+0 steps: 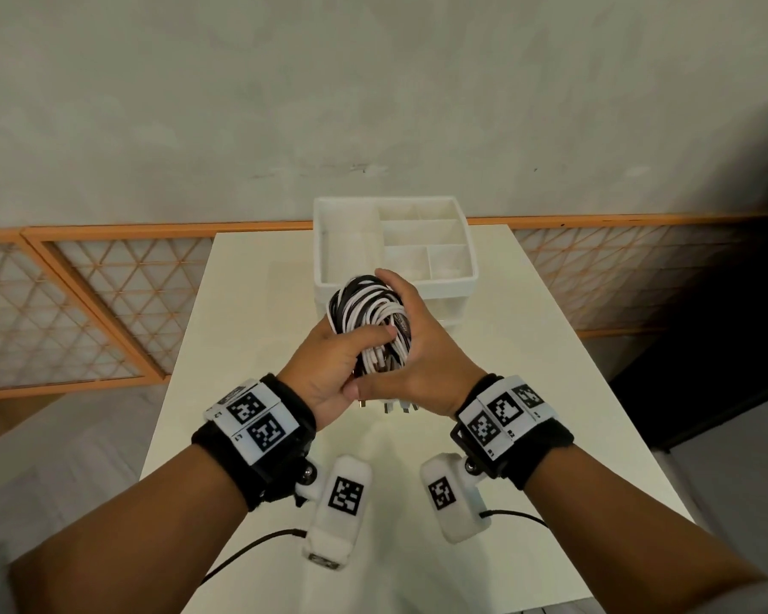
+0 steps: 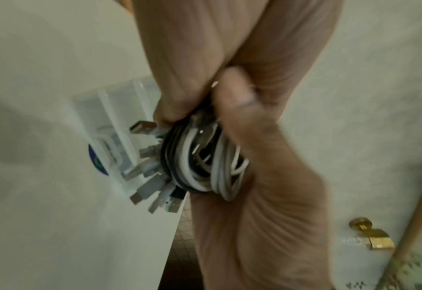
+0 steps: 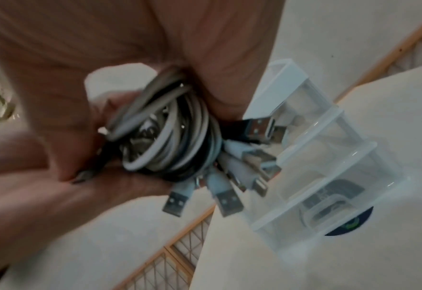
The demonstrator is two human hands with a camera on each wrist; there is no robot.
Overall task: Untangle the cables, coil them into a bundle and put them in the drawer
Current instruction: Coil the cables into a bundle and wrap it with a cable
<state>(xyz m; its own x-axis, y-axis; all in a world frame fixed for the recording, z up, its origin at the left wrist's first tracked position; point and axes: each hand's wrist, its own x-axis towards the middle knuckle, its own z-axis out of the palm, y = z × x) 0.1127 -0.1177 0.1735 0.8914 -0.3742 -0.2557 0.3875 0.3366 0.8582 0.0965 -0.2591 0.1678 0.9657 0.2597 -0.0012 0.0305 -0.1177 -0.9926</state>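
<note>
Between both hands (image 1: 375, 361), coiled cable bundle (image 1: 371, 319) upright, plugs (image 1: 395, 407) downward

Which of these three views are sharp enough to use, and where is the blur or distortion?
Head view: sharp, dim at the right edge, wide-angle bending. Left wrist view: soft; cable bundle readable, plugs smeared. Right wrist view: most motion blur, on the drawer unit and right hand.
</note>
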